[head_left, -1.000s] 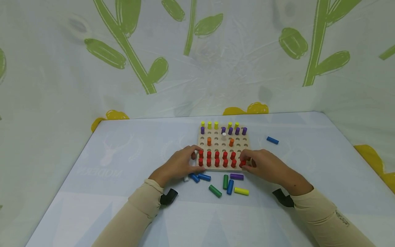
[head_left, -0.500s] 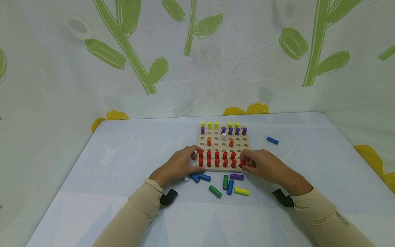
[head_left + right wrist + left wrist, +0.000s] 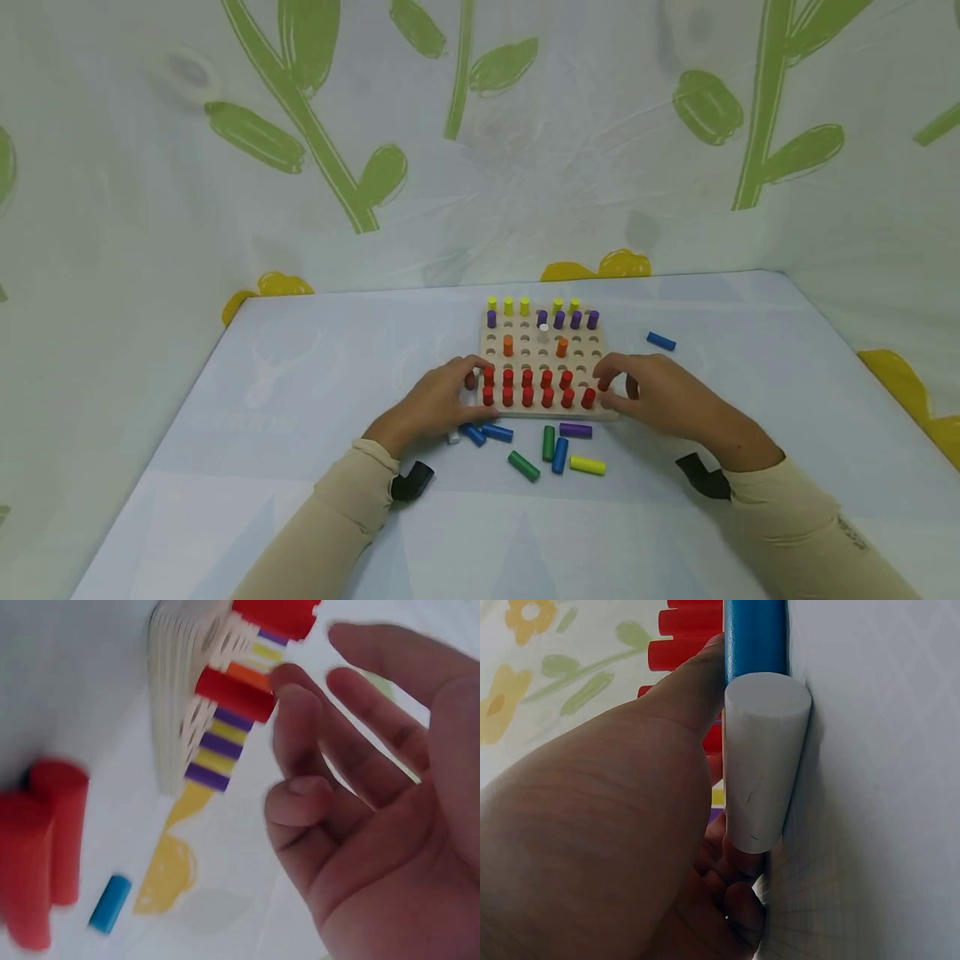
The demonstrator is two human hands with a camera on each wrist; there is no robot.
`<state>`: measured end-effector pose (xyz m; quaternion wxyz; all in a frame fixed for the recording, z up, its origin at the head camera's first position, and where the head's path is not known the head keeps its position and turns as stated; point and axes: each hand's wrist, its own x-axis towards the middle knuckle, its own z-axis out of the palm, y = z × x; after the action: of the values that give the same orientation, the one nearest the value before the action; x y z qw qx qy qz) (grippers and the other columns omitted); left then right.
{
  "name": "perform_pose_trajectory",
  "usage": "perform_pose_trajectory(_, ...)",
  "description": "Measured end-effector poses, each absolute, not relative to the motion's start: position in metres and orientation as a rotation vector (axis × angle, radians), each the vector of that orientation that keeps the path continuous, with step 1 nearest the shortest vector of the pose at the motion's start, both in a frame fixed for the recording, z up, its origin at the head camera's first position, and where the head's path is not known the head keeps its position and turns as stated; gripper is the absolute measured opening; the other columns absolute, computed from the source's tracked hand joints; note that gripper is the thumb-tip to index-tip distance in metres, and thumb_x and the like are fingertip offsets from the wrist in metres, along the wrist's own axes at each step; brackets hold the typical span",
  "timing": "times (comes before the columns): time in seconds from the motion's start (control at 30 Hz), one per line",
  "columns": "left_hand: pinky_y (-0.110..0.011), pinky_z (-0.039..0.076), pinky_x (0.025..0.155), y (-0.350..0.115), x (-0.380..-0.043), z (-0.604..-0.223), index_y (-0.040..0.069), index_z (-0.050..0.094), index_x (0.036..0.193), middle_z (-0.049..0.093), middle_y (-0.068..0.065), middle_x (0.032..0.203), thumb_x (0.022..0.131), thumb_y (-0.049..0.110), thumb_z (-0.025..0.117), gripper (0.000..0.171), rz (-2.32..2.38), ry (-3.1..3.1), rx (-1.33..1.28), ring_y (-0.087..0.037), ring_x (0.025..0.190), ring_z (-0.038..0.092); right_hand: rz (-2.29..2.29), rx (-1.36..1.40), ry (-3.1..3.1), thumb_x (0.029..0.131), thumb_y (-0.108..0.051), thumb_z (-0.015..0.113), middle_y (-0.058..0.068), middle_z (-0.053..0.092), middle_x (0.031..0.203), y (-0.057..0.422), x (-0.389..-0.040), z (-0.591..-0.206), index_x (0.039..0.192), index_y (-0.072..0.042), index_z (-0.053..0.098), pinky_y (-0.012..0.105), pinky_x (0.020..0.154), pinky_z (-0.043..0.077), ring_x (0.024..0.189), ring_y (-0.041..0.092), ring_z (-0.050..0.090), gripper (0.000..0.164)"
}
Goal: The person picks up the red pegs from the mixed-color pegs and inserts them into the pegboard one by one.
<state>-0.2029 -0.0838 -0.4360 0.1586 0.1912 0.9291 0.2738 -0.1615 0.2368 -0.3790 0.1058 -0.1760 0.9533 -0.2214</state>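
Observation:
A wooden pegboard [image 3: 534, 358] bears two front rows of red pegs, with yellow, purple, orange and white pegs farther back. My left hand [image 3: 435, 398] holds its front left corner, thumb along the front edge and index finger by a red peg [image 3: 489, 377]. At the front right corner a red peg [image 3: 588, 398] stands in its hole. Just right of it is my right hand [image 3: 660, 396]; in the right wrist view its fingers [image 3: 296, 712] are loosely bent and spread, with nothing between them, beside a red peg [image 3: 236, 694] in the board.
Blue pegs [image 3: 497, 432], green pegs [image 3: 523, 466], a purple peg [image 3: 576, 430] and a yellow peg [image 3: 587, 465] lie before the board. A white peg [image 3: 765, 765] lies near my left wrist. Another blue peg [image 3: 662, 341] lies at right. Loose red pegs [image 3: 56, 825] show in the right wrist view.
My right hand has let go of the red peg at the front right corner and shifted slightly right, its fingers spreading. The peg stays upright. My left hand keeps its place on the board.

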Motion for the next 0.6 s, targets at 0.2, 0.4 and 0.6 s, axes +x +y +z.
perform_pose_trajectory(0.2, -0.029, 0.049, 0.079, -0.086, -0.203, -0.437, 0.026, 0.047, 0.141, 0.055, 0.005, 0.106, 0.08, 0.055, 0.078, 0.074, 0.771, 2.672, 0.551, -0.015, 0.092, 0.054, -0.684, -0.465, 2.86, 0.092, -0.016, 0.072, 0.001, 0.07, 0.1, 0.259, -0.156, -0.373, 0.115, -0.011, 0.068, 0.022, 0.055, 0.049, 0.073, 0.013, 0.055, 0.025)
perform_pose_trajectory(0.4, -0.029, 0.05, 0.08, -0.086, -0.203, -0.435, 0.025, 0.047, 0.141, 0.056, 0.004, 0.106, 0.081, 0.054, 0.078, 0.073, 0.774, 2.671, 0.548, -0.015, 0.092, 0.054, -0.603, -0.388, 2.872, 0.09, -0.016, 0.073, 0.001, 0.07, 0.1, 0.275, -0.15, -0.375, 0.11, -0.011, 0.07, 0.022, 0.058, 0.05, 0.077, 0.014, 0.055, 0.021)
perform_pose_trajectory(0.6, -0.03, 0.05, 0.081, -0.084, -0.202, -0.436, 0.026, 0.047, 0.141, 0.056, 0.004, 0.106, 0.081, 0.053, 0.078, 0.072, 0.787, 2.657, 0.556, -0.015, 0.092, 0.054, -0.484, -0.418, 2.878, 0.087, -0.012, 0.076, 0.002, 0.07, 0.102, 0.29, -0.141, -0.38, 0.108, -0.012, 0.072, 0.02, 0.064, 0.052, 0.078, 0.013, 0.055, 0.021)
